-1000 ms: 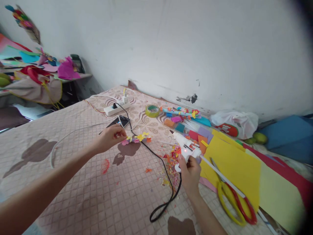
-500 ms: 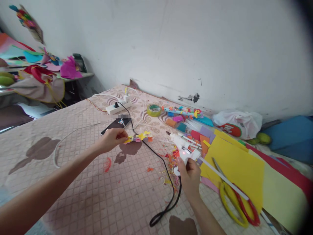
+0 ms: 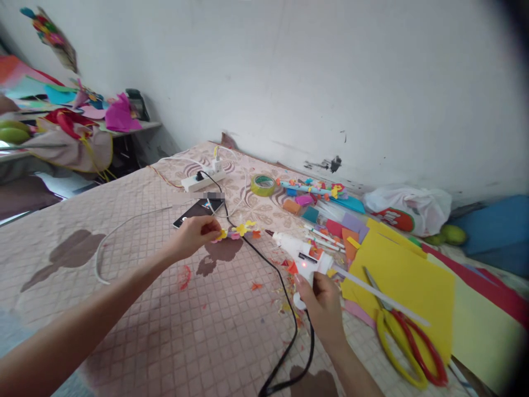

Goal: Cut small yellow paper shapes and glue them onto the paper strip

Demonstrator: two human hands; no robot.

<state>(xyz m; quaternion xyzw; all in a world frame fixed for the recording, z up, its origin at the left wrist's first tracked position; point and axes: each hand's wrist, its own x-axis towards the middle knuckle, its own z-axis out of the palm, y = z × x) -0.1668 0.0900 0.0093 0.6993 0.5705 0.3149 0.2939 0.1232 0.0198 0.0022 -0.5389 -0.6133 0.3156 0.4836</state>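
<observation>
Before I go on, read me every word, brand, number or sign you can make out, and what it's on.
No text reads clearly.
Hot glue gun: pale marks on its dark label, too small.
Tape roll: marks inside its green core, too blurred.
Plastic bag: white marks on a red patch, too blurred.

On the near side of the left hand's (image 3: 188, 238) fingers (image 3: 211, 221), tablecloth (image 3: 198, 331) leaves wide passage. Between them and the right hand's (image 3: 326, 312) fingers, a black cord (image 3: 264, 255) and glue gun (image 3: 303, 258) obstruct; a phone (image 3: 193, 213) lies just beyond the left fingers, scissors (image 3: 390, 316) right of the right.
</observation>
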